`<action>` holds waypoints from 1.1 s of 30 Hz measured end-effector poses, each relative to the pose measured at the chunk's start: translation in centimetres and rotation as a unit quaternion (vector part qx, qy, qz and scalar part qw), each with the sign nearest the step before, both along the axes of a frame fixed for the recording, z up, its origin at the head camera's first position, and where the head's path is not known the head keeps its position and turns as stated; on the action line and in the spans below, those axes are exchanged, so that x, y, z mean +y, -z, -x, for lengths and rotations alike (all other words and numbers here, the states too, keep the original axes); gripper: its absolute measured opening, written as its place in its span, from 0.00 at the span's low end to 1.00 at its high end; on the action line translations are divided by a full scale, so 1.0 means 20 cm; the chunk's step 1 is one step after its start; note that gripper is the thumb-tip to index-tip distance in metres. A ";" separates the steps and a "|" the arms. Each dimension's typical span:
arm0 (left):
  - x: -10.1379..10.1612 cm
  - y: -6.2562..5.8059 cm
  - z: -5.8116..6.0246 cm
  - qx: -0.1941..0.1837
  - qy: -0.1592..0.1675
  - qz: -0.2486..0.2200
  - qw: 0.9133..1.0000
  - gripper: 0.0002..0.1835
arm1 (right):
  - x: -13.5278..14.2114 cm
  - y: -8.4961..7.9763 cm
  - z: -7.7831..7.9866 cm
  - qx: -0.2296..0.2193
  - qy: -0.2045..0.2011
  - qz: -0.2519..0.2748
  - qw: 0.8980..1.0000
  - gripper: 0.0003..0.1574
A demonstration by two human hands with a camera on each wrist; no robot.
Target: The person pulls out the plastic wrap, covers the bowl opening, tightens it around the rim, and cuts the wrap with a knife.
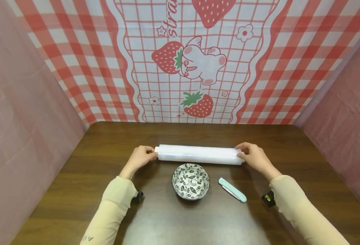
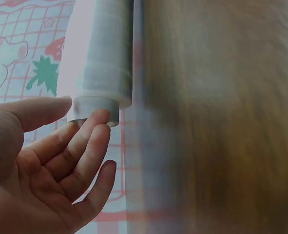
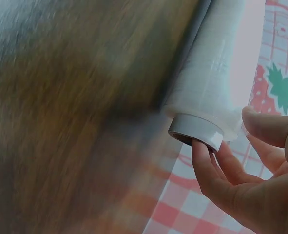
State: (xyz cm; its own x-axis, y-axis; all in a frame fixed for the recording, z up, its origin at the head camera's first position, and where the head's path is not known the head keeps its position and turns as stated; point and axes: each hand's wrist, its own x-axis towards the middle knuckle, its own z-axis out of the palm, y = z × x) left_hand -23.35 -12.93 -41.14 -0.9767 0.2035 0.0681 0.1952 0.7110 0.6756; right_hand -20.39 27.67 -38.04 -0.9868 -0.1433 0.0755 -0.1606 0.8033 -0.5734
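A long roll of clear plastic wrap (image 1: 199, 154) lies crosswise beyond the bowl, a hand at each end. My left hand (image 1: 141, 157) holds the left end of its core (image 2: 96, 108), with the thumb on one side and fingertips at the end. At the other end, my right hand (image 1: 254, 158) grips the roll, its thumb against the wrap and fingers at the open end of the core (image 3: 197, 130). Whether the roll touches the table is unclear. Nearer me stand a black-and-white leaf-patterned bowl (image 1: 190, 182) and, to its right, a folded light-blue knife (image 1: 232, 190).
The brown wooden table (image 1: 173, 223) carries these things. Behind it hangs a red-and-white checked strawberry cloth (image 1: 84, 61), and pink cloth walls (image 1: 23, 102) close off both sides. A black wrist device (image 1: 268, 198) sits under the right sleeve.
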 end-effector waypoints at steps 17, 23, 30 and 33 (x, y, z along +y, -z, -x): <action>-0.17 0.00 -0.08 -0.003 -0.024 0.007 1.000 0.09 | -0.16 0.02 0.00 0.022 -0.010 0.012 1.000 0.13; -0.18 0.01 -0.09 -0.008 -0.028 0.010 1.000 0.09 | -0.17 0.04 0.00 0.025 -0.009 0.008 1.000 0.12; -0.18 0.03 -0.10 -0.013 -0.034 -0.002 0.999 0.10 | -0.17 0.05 0.01 0.036 -0.011 -0.001 0.999 0.11; -0.19 0.02 -0.10 -0.016 -0.029 0.001 0.999 0.10 | -0.17 0.05 0.02 0.037 -0.011 -0.004 0.999 0.11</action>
State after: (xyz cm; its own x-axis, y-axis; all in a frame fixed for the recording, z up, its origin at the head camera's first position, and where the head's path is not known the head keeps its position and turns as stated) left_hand -21.33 -16.64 -41.57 -0.9886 0.1462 0.0362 0.1316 0.7219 0.6794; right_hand -20.70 24.25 -39.09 -0.9751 -0.1654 0.1477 -0.2201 0.8033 -0.5535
